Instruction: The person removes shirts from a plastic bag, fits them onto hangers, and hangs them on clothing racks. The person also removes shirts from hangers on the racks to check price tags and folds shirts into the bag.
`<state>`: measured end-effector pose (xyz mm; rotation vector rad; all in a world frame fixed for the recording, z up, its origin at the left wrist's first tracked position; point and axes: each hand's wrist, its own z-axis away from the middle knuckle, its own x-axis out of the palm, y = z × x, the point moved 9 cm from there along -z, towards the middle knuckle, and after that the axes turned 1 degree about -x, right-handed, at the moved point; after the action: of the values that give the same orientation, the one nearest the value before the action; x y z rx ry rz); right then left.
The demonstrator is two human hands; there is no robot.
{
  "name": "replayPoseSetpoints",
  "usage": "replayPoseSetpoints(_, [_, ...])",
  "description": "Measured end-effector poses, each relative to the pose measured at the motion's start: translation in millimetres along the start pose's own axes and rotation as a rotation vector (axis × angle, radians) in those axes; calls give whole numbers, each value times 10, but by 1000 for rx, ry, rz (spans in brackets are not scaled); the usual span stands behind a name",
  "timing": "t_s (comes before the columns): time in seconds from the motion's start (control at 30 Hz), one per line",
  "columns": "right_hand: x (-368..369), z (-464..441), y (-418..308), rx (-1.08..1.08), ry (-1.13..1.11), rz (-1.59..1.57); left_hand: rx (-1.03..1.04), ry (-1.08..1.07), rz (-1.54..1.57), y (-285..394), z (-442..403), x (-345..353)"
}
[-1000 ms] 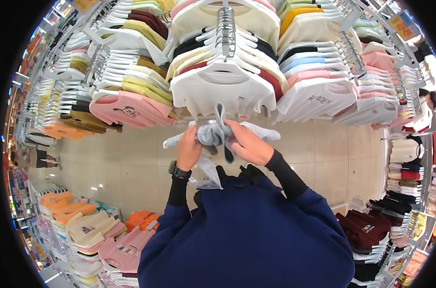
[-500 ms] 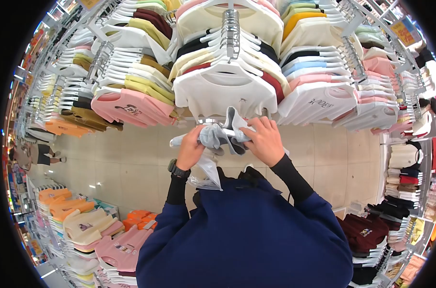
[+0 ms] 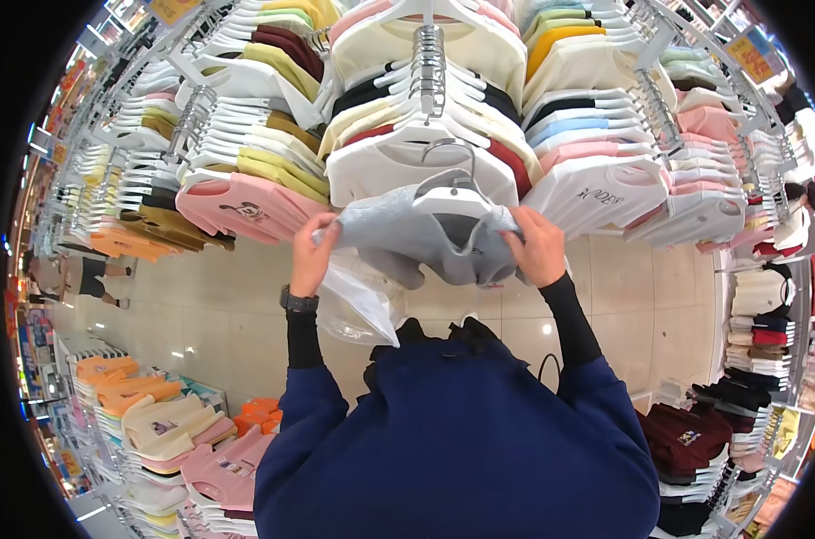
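Note:
A grey garment (image 3: 389,226) is stretched between my two hands, in front of the middle rack. Inside its neck sits a white hanger (image 3: 452,202) with its metal hook pointing up. My left hand (image 3: 314,253) is closed on the garment's left shoulder edge. On the right shoulder edge, my right hand (image 3: 537,247) grips the cloth near the hanger's end. A clear plastic bag (image 3: 358,305) hangs below the garment, beside my left hand. Behind the hook, a white shirt (image 3: 367,171) fronts the middle rack, partly covered by the grey garment.
Racks of shirts stand ahead, with a pink shirt (image 3: 246,208) at left and a white printed shirt (image 3: 596,193) at right. Folded clothes and a maroon garment (image 3: 686,431) are behind on both sides. A person (image 3: 79,277) stands far left on the tiled floor.
The bunched grey garment has been spread out and lifted towards the rack. My hands have moved apart, and the hanger's hook now shows upright. The plastic bag is more visible.

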<state>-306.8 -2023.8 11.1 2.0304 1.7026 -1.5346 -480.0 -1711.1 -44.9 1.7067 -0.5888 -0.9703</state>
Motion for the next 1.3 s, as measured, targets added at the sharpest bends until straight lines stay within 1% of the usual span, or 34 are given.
replayPoseSetpoints(0.07, [-55,0,60,14,27,-10,-15,74,-33,-82,7,-148])
replayPoseSetpoints(0.17, [-107,4,104,27,20,-29,-40,126,-20,-124,27,-281])
replayPoseSetpoints(0.2, [-100,0,91,19,5,-24,32,149,-108,-44,41,-291])
replayPoseSetpoints(0.27, [-89,-10,57,2,-28,-15,170,197,-282,358,87,-192])
replayPoseSetpoints(0.37, [-75,-59,-45,-30,-23,-18,287,-23,-355,528,76,131])
replayPoseSetpoints(0.47, [-28,-91,-47,-15,-47,-26,237,-76,-434,453,14,178])
replayPoseSetpoints(0.57, [-8,-105,-40,-20,-47,-46,273,-61,-481,436,-1,171])
replayPoseSetpoints(0.67, [48,-110,-36,-42,-48,-42,239,-47,-464,347,3,225])
replayPoseSetpoints(0.77, [96,-144,-163,-59,-83,-39,156,-101,-428,186,6,360])
replayPoseSetpoints(0.87, [106,-175,-234,-24,-151,-23,127,-163,-346,103,2,449])
replayPoseSetpoints(0.97, [84,-194,-215,-72,-124,-21,235,-98,-294,146,11,438])
replayPoseSetpoints(1.07, [25,-264,-230,-82,-132,-79,243,-39,-283,160,14,383])
replayPoseSetpoints(1.17, [-33,-289,-117,-74,-114,-98,195,-29,-256,155,-40,257])
replayPoseSetpoints(1.27, [-54,-224,160,7,-118,-86,117,-50,-177,40,-112,121])
replayPoseSetpoints(1.3, [-7,-183,302,72,-159,-139,130,-40,-206,37,-129,95])
